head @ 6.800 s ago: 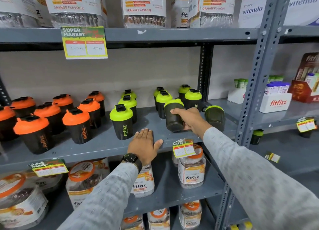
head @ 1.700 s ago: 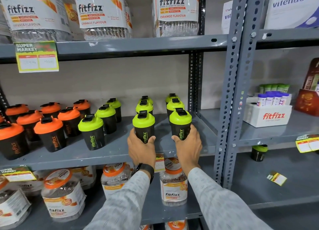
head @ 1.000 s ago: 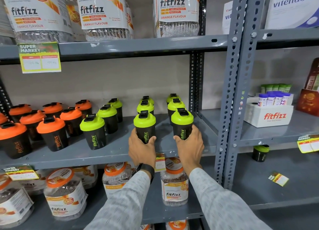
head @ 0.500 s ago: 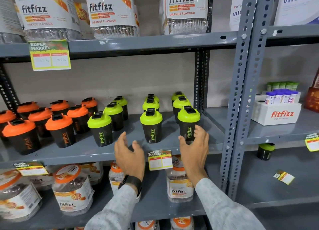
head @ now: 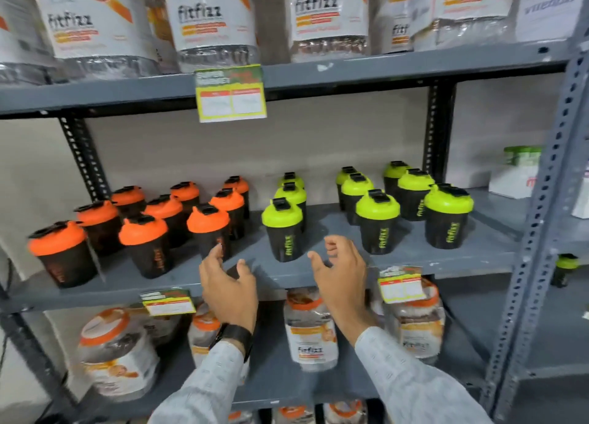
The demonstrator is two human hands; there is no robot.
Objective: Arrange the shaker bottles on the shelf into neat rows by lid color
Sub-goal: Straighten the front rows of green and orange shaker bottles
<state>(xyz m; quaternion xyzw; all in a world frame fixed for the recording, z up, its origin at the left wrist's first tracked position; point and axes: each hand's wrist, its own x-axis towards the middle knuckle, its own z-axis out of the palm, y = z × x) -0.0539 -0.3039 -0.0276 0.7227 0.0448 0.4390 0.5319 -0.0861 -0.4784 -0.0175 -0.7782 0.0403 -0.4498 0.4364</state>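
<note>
Black shaker bottles stand in rows on the grey middle shelf (head: 318,274). Several with orange lids (head: 145,229) fill the left half, several with green lids (head: 377,208) the right half. The front green bottle of the left green row (head: 283,232) stands just behind my hands. My left hand (head: 228,283), with a black watch, hovers open at the shelf's front edge near an orange-lidded bottle (head: 208,226). My right hand (head: 341,270) is open in front of the green rows, fingers curled, holding nothing.
Large fitfizz jars (head: 207,22) line the top shelf, and smaller jars (head: 310,331) sit on the shelf below. Price tags (head: 231,94) hang from shelf edges. A perforated upright (head: 538,219) bounds the right side; one green-lidded bottle (head: 564,269) stands on the neighbouring lower shelf.
Both hands let go of the two front green-lidded bottles and drew back to the shelf edge. The view swung left, and my hands shifted left toward the gap between orange and green bottles.
</note>
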